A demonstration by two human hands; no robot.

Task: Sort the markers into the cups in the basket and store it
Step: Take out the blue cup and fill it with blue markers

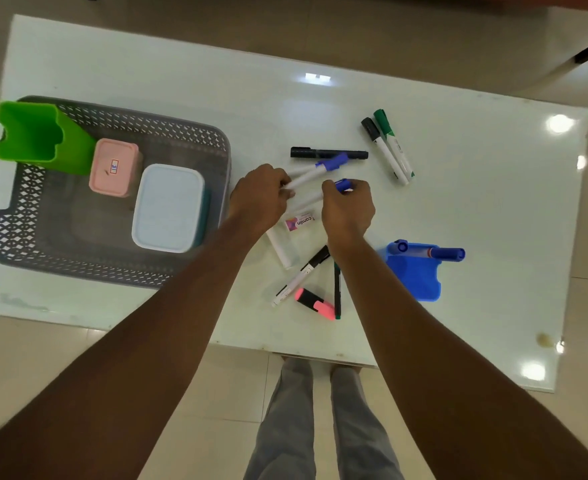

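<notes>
A grey perforated basket sits at the table's left with a green cup standing in its far-left corner. A blue cup stands on the table at the right and holds two blue-capped markers. My left hand grips the white end of a blue-capped marker. My right hand pinches the blue cap of a second marker just below it. Loose on the table lie a black marker, a black-and-green pair, a pink highlighter and other markers.
Inside the basket are a pink box and a pale blue lidded box. A small labelled eraser and a white marker lie under my wrists. The glass table's near edge runs above my legs.
</notes>
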